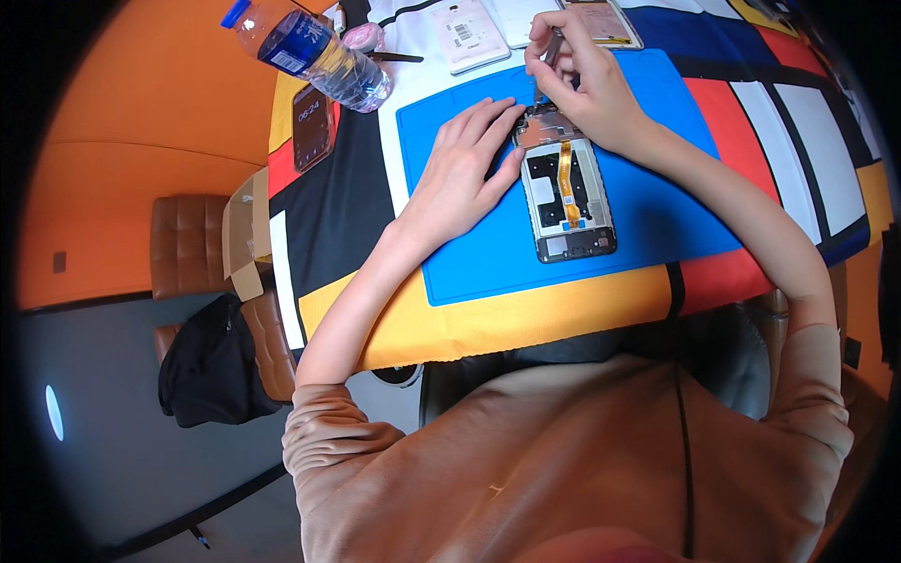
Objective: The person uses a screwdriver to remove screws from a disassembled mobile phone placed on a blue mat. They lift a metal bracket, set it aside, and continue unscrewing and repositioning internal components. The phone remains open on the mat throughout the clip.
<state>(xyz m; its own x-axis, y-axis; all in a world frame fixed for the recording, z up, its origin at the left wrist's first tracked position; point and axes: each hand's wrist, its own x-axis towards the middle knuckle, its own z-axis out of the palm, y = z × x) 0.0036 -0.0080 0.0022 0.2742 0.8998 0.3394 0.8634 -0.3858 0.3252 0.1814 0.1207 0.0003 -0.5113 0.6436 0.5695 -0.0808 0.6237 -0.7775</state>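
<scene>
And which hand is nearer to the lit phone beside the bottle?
Left. The left hand is right of the lit phone, at the opened phone; the right hand is farther right, holding a tool.

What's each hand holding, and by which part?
Right hand: a slim grey tool, possibly tweezers, held by its upper part between thumb and fingers. Left hand: spread at the opened phone's left edge, no clear grip.

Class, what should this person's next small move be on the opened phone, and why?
Perhaps work the slim tool at the upper end of the opened phone: the right hand points it there, and the left hand is at the phone's edge, seemingly steadying it.
</scene>
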